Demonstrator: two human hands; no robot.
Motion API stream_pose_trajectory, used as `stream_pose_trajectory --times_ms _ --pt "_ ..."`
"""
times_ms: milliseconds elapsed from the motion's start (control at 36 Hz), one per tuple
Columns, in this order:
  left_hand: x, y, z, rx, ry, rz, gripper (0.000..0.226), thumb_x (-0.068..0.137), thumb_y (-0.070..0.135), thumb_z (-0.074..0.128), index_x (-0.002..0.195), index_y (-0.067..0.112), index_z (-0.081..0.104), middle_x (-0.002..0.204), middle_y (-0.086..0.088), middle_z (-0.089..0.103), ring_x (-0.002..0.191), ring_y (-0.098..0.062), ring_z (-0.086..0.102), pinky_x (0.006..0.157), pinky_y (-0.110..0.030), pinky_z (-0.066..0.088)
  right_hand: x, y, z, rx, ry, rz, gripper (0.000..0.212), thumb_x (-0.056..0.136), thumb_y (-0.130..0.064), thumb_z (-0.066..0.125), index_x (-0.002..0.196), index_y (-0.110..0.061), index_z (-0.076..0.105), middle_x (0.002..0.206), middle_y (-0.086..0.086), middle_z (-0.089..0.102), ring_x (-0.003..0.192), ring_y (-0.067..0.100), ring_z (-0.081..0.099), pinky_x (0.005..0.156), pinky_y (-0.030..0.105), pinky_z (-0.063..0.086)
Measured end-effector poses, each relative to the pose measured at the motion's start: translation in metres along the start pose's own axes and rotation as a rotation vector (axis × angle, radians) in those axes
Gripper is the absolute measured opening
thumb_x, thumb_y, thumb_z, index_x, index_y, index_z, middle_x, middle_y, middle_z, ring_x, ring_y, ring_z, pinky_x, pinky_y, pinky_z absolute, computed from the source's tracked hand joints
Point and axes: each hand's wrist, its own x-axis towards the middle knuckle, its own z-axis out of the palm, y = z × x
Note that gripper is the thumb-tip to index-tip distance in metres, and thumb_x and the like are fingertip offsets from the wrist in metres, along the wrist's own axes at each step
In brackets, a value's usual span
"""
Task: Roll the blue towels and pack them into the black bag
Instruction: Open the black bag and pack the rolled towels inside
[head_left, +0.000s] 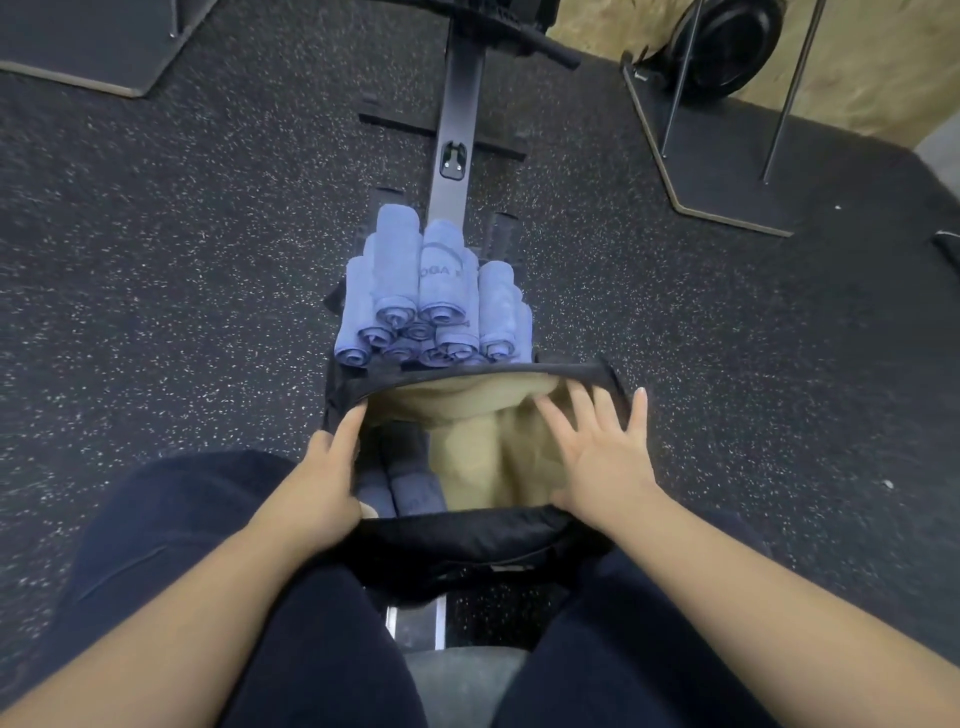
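A black bag (467, 535) is seen from above, held open between a seated person's knees, its mouth filling the middle of the view. A tan lining (488, 452) is shown inside, and two or three rolled blue towels (410, 493) are packed side by side at the bag's 8 o'clock corner, dim in shadow.

The left hand (324, 483) is placed at the bag's 9 o'clock edge, with the fingers laid along the rim and the thumb side turned inward; whether the rim is pinched or only pressed outward cannot be told. The right hand (597, 447) is spread flat over the 3 o'clock side of the opening, fingers straight and splayed, with the fingertips touching the lining near the far rim. Nothing is gripped by it. The two hands are kept apart, one at each side of the mouth.

Just beyond the bag, at 12 o'clock, a pile of rolled towels (431, 301) is stacked with the spiral ends turned toward the viewer. Part of a printed word is visible on the top roll. The pile is set on a dark rail (457, 130) that runs away toward 12 o'clock across a speckled black floor (182, 260).

Dark trousers (171, 519) are seen at 6 o'clock. A flat base with thin metal legs (727, 171) stands at 2 o'clock.
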Motion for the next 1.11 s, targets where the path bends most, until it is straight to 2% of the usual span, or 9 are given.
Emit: stream_pose_trajectory --times_ms 167,278,417,528,667,806,944,1028,1111 --pt "0.005 -0.005 0.003 0.022 0.011 -0.013 0.116 0.073 0.013 0.078 0.150 0.038 -0.005 0.112 -0.003 0.033 0.108 -0.032 0.052 0.097 -0.040 0.042 0.009 -0.022 0.012 0.158 0.275 -0.036 0.091 0.056 -0.046 0.076 0.139 -0.025 0.045 0.143 0.014 0.042 0.132 0.034 0.035 0.108 0.061 0.005" --pt "0.007 -0.006 0.004 -0.013 0.029 -0.033 0.114 0.073 0.013 0.079 0.152 0.034 -0.001 0.112 0.000 0.030 0.113 -0.033 0.049 0.099 -0.038 0.039 0.022 -0.036 -0.003 0.265 0.480 -0.095 0.068 0.064 -0.041 0.066 0.127 -0.019 0.054 0.129 0.009 0.053 0.121 0.029 0.047 0.105 0.053 0.028" --pt "0.005 0.001 0.001 -0.030 0.048 -0.043 0.105 0.077 0.003 0.068 0.153 0.032 0.001 0.113 -0.001 0.030 0.113 -0.032 0.049 0.091 -0.033 0.038 0.052 -0.052 -0.035 0.446 0.575 -0.129 0.047 0.073 -0.038 0.047 0.112 -0.016 0.062 0.113 0.005 0.059 0.105 0.027 0.052 0.087 0.041 0.039" --pt "0.007 0.006 -0.001 -0.051 0.084 -0.024 0.100 0.076 -0.004 0.057 0.153 0.031 0.004 0.115 -0.004 0.033 0.105 -0.031 0.050 0.091 -0.036 0.040 0.086 -0.060 -0.051 0.546 0.468 -0.091 0.042 0.080 -0.030 0.058 0.119 -0.016 0.059 0.120 0.007 0.055 0.112 0.031 0.048 0.088 0.043 0.038" --pt "0.014 0.004 0.002 -0.114 0.107 0.028 0.099 0.078 -0.010 0.046 0.149 0.042 -0.001 0.105 0.000 0.034 0.084 -0.013 0.044 0.078 -0.017 0.029 0.132 -0.072 -0.053 0.659 0.163 -0.024 0.048 0.087 -0.039 0.054 0.134 -0.027 0.045 0.135 0.005 0.041 0.125 0.030 0.034 0.102 0.042 0.034" --pt "0.016 0.001 0.001 -0.151 0.087 0.040 0.100 0.081 -0.008 0.044 0.133 0.063 -0.004 0.099 0.008 0.033 0.083 -0.001 0.046 0.075 -0.018 0.031 0.164 -0.078 -0.056 0.834 -0.036 0.051 0.052 0.089 -0.037 0.046 0.140 -0.032 0.038 0.143 0.004 0.034 0.133 0.028 0.026 0.105 0.041 0.029" --pt "0.021 -0.004 0.002 -0.178 0.085 0.040 0.101 0.080 -0.009 0.043 0.128 0.067 -0.003 0.097 0.014 0.033 0.089 0.004 0.043 0.071 -0.013 0.031 0.184 -0.076 -0.057 0.927 -0.116 0.075 0.052 0.090 -0.026 0.039 0.142 -0.030 0.037 0.148 0.003 0.029 0.136 0.027 0.022 0.106 0.038 0.028" --pt "0.024 -0.003 0.003 -0.207 0.096 0.031 0.101 0.081 -0.010 0.042 0.127 0.068 -0.002 0.098 0.016 0.034 0.087 0.006 0.043 0.073 -0.004 0.033 0.192 -0.074 -0.060 0.977 -0.043 0.081 0.051 0.090 -0.018 0.038 0.139 -0.029 0.042 0.147 0.003 0.032 0.134 0.026 0.024 0.103 0.034 0.027" --pt "0.025 0.000 0.004 -0.228 0.093 0.032 0.101 0.082 -0.009 0.040 0.124 0.071 -0.004 0.098 0.017 0.034 0.085 0.006 0.043 0.070 -0.005 0.034 0.199 -0.079 -0.059 0.961 0.027 0.081 0.045 0.092 -0.027 0.041 0.136 -0.030 0.045 0.147 0.000 0.030 0.133 0.026 0.026 0.101 0.035 0.029"
